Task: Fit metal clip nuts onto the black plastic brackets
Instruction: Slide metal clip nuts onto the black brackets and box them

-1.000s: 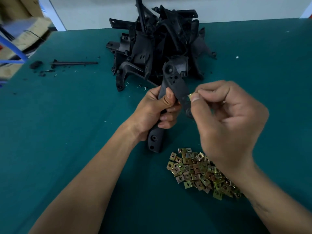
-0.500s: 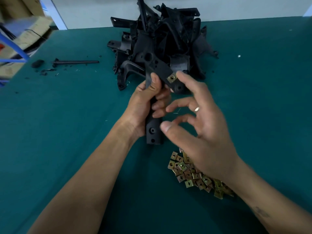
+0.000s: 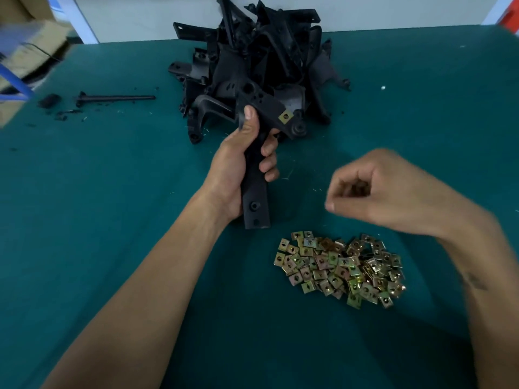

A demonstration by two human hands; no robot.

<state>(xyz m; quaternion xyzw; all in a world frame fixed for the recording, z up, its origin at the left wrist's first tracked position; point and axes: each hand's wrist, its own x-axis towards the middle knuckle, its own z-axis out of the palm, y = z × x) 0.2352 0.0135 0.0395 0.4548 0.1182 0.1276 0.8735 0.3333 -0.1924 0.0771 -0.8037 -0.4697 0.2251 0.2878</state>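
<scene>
A teal tabletop [image 3: 98, 248] filled most of the room before me. Beyond its far edge stood a pale wall [image 3: 140, 15]. Off its far left corner sat blurred cardboard boxes [image 3: 31, 49] beside a blue frame [image 3: 14, 82].

A single head-worn camera is looking forward and down from the person's own viewpoint, taking in the green table [image 3: 98, 220] at close range, with both forearms reaching in from the bottom edge.
</scene>
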